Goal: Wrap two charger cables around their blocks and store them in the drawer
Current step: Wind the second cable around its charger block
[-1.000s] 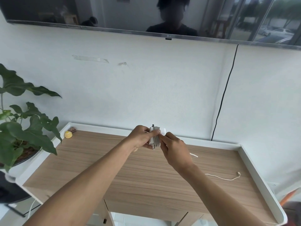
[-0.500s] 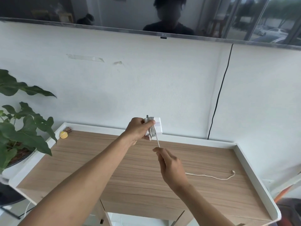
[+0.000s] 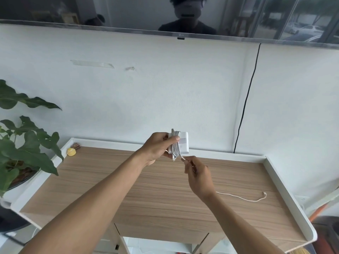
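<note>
The left hand [image 3: 157, 147] gripped the charger block [image 3: 180, 143] while the right hand [image 3: 199, 174] pinched the cable [image 3: 240, 197]; keeping tension would make tidy turns.

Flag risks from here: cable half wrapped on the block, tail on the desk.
1. The left hand pins the coils on the block with the thumb only; a slip could loosen them.
2. The cable tail trails across the desk; its plug could snag on the raised rim as it drags.
3. The right hand pinches close to the block; a hard pull may kink the cable.
</note>
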The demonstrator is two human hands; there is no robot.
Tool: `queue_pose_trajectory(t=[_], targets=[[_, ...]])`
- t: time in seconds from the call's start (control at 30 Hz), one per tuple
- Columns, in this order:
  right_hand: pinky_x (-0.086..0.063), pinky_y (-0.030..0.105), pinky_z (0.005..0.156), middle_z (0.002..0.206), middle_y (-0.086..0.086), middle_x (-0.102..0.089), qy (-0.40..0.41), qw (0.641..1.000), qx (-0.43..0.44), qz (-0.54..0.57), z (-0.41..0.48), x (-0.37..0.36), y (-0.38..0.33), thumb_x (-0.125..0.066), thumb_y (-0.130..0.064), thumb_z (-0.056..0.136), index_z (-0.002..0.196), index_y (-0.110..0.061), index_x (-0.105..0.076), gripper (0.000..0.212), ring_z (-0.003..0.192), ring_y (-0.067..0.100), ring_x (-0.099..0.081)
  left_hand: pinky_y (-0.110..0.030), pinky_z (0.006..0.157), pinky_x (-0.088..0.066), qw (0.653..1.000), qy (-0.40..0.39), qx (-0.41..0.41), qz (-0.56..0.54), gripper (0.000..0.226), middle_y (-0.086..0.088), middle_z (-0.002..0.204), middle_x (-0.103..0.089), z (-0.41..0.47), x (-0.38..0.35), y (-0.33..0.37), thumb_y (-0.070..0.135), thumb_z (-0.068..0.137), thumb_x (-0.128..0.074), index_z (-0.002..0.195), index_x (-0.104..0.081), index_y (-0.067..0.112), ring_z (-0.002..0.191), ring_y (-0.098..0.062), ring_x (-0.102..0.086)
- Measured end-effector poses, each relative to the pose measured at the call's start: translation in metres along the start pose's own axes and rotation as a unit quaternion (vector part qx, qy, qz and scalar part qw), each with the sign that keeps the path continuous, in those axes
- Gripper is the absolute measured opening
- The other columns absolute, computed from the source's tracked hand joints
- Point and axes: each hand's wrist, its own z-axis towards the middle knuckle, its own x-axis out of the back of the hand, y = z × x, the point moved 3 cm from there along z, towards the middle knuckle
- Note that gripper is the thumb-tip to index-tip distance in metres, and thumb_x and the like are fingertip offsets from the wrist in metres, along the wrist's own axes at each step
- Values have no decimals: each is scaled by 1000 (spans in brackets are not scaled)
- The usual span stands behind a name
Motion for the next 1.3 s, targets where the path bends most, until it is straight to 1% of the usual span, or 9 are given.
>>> queue_pose_trajectory(t=[0.13, 0.27, 0.4, 0.57, 0.77, 0.93, 1.07, 1.17, 1.3], targets=[[-31, 20, 47, 55, -5, -52, -25, 1000, -13, -3, 12, 5, -3, -48, -12, 97, 69, -26, -51, 31, 47, 7, -40, -28, 54, -53, 999, -38, -13, 25, 18, -7, 78, -68, -3, -1, -1, 20, 93, -62, 92, -65, 2, 66, -18, -67], [-28, 15, 47, 52, -10, -49, -72, 997, -29, -19, 21, 8, -3, -47, -7, 94, 65, -16, -53, 31, 44, 6, -38, -29, 56, -53, 997, -65, -14, 36, 24, -9, 79, -66, -6, 3, 2, 21, 93, -62, 99, -64, -2, 69, -21, -66], [-32, 18, 48, 55, -7, -53, -143, 987, -62, -49, 33, 10, -7, -46, -7, 91, 64, -13, -55, 29, 43, 3, -41, -35, 60, -58, 990, -114, 1, 84, 33, -25, 93, -69, -10, 6, 4, 21, 92, -63, 113, -61, -5, 79, -32, -68], [-30, 19, 45, 43, -11, -45, -284, 945, -156, -54, 54, 22, -16, -52, -13, 86, 55, -18, -53, 32, 40, 5, -33, -35, 60, -58, 969, -169, 35, 180, 31, -12, 86, -71, -19, 9, -4, 22, 90, -67, 112, -63, 0, 76, -26, -70], [-26, 18, 44, 59, -2, -49, -384, 882, -270, 38, 63, 32, -24, -59, -18, 92, 71, -12, -69, 24, 47, 8, -32, -34, 55, -57, 951, -195, 62, 232, 22, -11, 89, -69, -21, 10, -15, 22, 89, -68, 104, -63, 7, 76, -24, -67], [-33, 19, 49, 60, -5, -56, -287, 936, -188, -75, 67, 29, -40, -56, -15, 90, 77, -13, -71, 20, 52, 10, -44, -36, 58, -58, 965, -91, 30, 246, 33, -10, 88, -70, -16, 11, -21, 31, 88, -69, 106, -62, 5, 75, -25, -71], [-42, 27, 54, 76, 4, -67, -175, 960, -109, -188, 64, 24, -46, -44, -15, 92, 86, -12, -70, 27, 64, 19, -56, -49, 62, -60, 961, -33, 15, 274, 37, -17, 88, -71, -7, 10, -18, 36, 85, -69, 98, -62, 2, 72, -31, -73], [-40, 28, 56, 72, 4, -64, -130, 970, -71, -192, 57, 20, -50, -43, -15, 93, 84, -12, -67, 25, 62, 21, -53, -49, 60, -59, 952, 17, 8, 306, 41, -15, 83, -71, -3, 8, -15, 43, 83, -69, 90, -62, 3, 63, -28, -72], [-28, 31, 50, 52, -1, -41, -95, 978, -72, -172, 50, 16, -47, -45, -12, 91, 59, -12, -47, 33, 51, 19, -31, -41, 57, -57, 935, 36, 0, 352, 41, -10, 81, -70, -1, 3, -13, 48, 80, -68, 89, -62, 8, 60, -24, -70]])
